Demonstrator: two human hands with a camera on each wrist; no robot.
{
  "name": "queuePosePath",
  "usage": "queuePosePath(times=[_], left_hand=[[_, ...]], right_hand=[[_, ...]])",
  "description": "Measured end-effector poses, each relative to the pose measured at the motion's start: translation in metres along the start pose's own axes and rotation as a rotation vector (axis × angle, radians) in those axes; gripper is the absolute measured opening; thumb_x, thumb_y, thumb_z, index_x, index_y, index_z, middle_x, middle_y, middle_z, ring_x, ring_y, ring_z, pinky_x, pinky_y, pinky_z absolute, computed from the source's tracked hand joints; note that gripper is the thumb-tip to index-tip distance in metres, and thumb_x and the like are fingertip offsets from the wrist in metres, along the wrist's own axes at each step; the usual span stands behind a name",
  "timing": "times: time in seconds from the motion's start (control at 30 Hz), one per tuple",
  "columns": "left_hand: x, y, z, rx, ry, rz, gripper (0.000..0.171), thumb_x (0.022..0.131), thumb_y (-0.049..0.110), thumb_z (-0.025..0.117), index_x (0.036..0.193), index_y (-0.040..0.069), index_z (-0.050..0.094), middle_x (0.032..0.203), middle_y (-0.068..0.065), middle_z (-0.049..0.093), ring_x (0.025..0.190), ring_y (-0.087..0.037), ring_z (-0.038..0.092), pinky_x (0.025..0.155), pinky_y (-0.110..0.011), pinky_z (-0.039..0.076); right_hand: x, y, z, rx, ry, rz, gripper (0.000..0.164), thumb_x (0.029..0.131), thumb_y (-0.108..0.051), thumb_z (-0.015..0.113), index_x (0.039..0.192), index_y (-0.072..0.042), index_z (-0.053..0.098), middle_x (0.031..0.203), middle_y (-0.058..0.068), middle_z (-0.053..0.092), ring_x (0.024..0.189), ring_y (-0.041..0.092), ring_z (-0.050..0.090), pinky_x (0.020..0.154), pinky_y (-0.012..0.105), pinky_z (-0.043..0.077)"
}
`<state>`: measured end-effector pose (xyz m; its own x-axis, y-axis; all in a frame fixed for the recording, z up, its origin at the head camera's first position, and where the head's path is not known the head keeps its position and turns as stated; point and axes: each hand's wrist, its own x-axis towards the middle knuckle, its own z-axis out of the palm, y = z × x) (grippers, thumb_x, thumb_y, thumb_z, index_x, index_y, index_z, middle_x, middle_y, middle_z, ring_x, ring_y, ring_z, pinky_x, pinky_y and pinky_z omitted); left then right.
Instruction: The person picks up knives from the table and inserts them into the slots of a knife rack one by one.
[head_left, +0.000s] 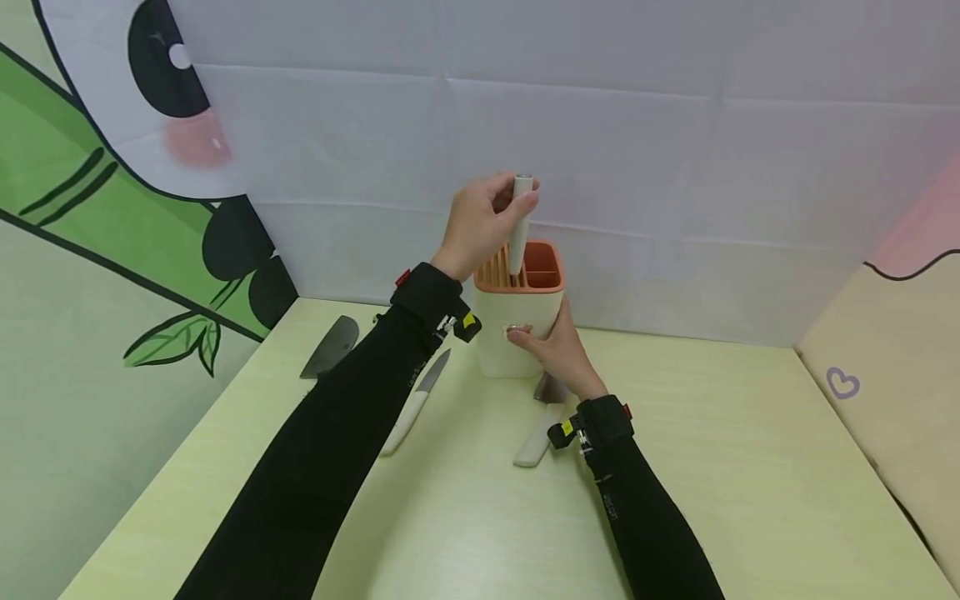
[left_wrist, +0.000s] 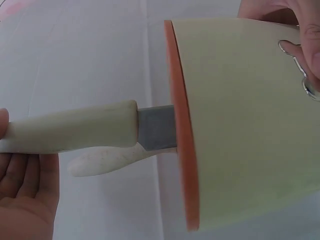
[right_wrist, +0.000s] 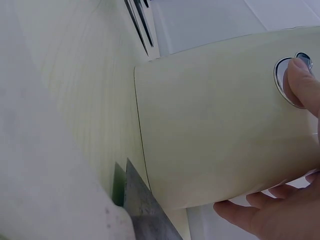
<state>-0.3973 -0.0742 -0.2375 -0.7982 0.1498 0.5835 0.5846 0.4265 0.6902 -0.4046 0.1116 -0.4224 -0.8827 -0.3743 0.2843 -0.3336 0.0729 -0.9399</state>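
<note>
My left hand (head_left: 476, 225) pinches the pale handle of a knife (head_left: 518, 237) above a cream knife block (head_left: 502, 354) with an orange slotted top. In the left wrist view, a short stretch of steel blade (left_wrist: 156, 126) shows between handle and rim; the rest is hidden inside the block. Behind it, another pale handle (left_wrist: 107, 161) juts from the block. My right hand (head_left: 566, 354) grips the block's lower right side, its thumb (right_wrist: 302, 82) against the shiny emblem on the front and its fingers round the side.
On the table, a small knife (head_left: 408, 421) lies left of the block. A broad dark blade (head_left: 330, 346) lies farther left, partly behind my left sleeve. A pale-handled tool with a wide metal blade (head_left: 536, 437) lies by my right wrist. A white sheet (head_left: 637, 167) hangs behind.
</note>
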Motion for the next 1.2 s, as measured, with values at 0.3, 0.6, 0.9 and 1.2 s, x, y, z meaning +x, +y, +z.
queuePosePath(times=[0.3, 0.6, 0.9, 1.2], left_hand=[[-0.007, -0.009, 0.002, 0.009, 0.000, -0.050, 0.033, 0.109, 0.022, 0.064, 0.138, 0.006, 0.070, 0.120, -0.012, 0.074, 0.104, -0.021, 0.068, 0.089, -0.030, 0.055], [-0.009, -0.011, 0.004, 0.022, -0.003, -0.066, 0.034, 0.109, 0.023, 0.064, 0.138, 0.008, 0.070, 0.122, -0.012, 0.074, 0.107, -0.022, 0.069, 0.094, -0.034, 0.057], [-0.008, -0.012, 0.005, -0.004, -0.015, -0.068, 0.036, 0.109, 0.025, 0.064, 0.140, 0.008, 0.069, 0.122, -0.011, 0.073, 0.108, -0.021, 0.069, 0.094, -0.034, 0.056], [-0.009, -0.016, 0.005, -0.013, -0.035, -0.066, 0.041, 0.108, 0.030, 0.065, 0.143, 0.008, 0.066, 0.124, -0.010, 0.073, 0.112, -0.020, 0.070, 0.098, -0.032, 0.057]], right_hand=[[0.000, -0.002, 0.003, -0.006, -0.007, 0.011, 0.098, 0.095, -0.019, 0.083, 0.166, -0.028, 0.016, 0.154, 0.006, 0.042, 0.130, 0.028, 0.051, 0.111, 0.052, 0.046], [0.000, -0.002, 0.003, -0.001, -0.011, 0.010, 0.097, 0.095, -0.019, 0.083, 0.165, -0.030, 0.016, 0.152, 0.006, 0.044, 0.123, 0.028, 0.055, 0.107, 0.050, 0.049], [-0.001, -0.001, 0.000, -0.008, -0.002, 0.018, 0.096, 0.096, -0.021, 0.082, 0.165, -0.030, 0.016, 0.151, 0.007, 0.045, 0.121, 0.028, 0.054, 0.106, 0.049, 0.048], [-0.002, -0.001, -0.003, -0.005, -0.003, 0.003, 0.097, 0.095, -0.020, 0.083, 0.165, -0.031, 0.017, 0.151, 0.005, 0.045, 0.123, 0.026, 0.053, 0.106, 0.048, 0.048]])
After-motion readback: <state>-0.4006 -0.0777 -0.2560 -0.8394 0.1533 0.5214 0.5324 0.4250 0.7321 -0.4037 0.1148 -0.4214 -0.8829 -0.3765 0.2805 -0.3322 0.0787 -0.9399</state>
